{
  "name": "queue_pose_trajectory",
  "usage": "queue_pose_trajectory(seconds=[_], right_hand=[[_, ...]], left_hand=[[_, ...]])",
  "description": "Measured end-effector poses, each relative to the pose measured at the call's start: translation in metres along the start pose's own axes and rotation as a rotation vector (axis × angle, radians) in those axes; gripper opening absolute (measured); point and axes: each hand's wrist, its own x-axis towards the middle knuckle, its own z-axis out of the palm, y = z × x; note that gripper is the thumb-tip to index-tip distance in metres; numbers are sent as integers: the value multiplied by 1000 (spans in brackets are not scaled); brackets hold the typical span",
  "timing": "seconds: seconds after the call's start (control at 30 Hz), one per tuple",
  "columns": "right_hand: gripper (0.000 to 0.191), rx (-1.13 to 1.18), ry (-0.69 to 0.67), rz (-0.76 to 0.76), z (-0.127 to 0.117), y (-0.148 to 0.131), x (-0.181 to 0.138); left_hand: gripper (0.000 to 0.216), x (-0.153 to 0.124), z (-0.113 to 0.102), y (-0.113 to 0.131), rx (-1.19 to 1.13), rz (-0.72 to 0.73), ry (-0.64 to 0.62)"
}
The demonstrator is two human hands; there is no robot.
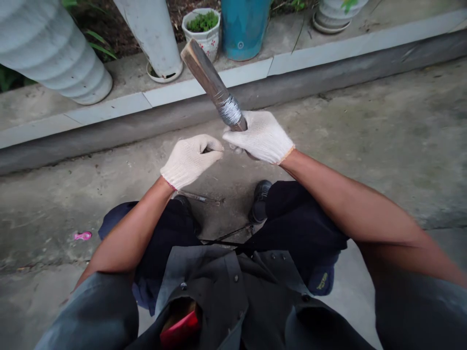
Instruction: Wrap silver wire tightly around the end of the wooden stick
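Observation:
My right hand [260, 137], in a white knitted glove, is closed around the lower end of a wooden stick [204, 73]. Silvery wire [230, 111] is wound in a tight band around the stick just above my grip. The stick tilts up and to the left, its blunt top near the flower pots. Just left of it, my gloved left hand [191, 158] has thumb and forefinger pinched together. Whatever sits in that pinch is too small to make out. The fingertips of the two hands are close but apart.
A tiled ledge [207, 87] runs across the front, bearing a ribbed white pot [54, 53], a tall white pot [153, 36], a small planter [203, 41] and a blue pot [243, 29]. A thin tool [200, 198] lies between my feet. A pink object [83, 236] lies at left.

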Motion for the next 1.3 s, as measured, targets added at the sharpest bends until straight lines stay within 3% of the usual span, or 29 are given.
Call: queue_pose_trajectory(seconds=[0.33,0.73,1.1,1.3], right_hand=[[23,512,-218,239,28,17,7],[31,812,-282,331,45,14,0],[34,622,-101,264,19,12,-1],[25,504,-16,190,15,15,2]], left_hand=[[9,-4,9,3,34,-33,204],[17,-3,13,3,178,10,233],[15,4,8,0,203,-5,179],[26,1,2,7,184,-35,16]])
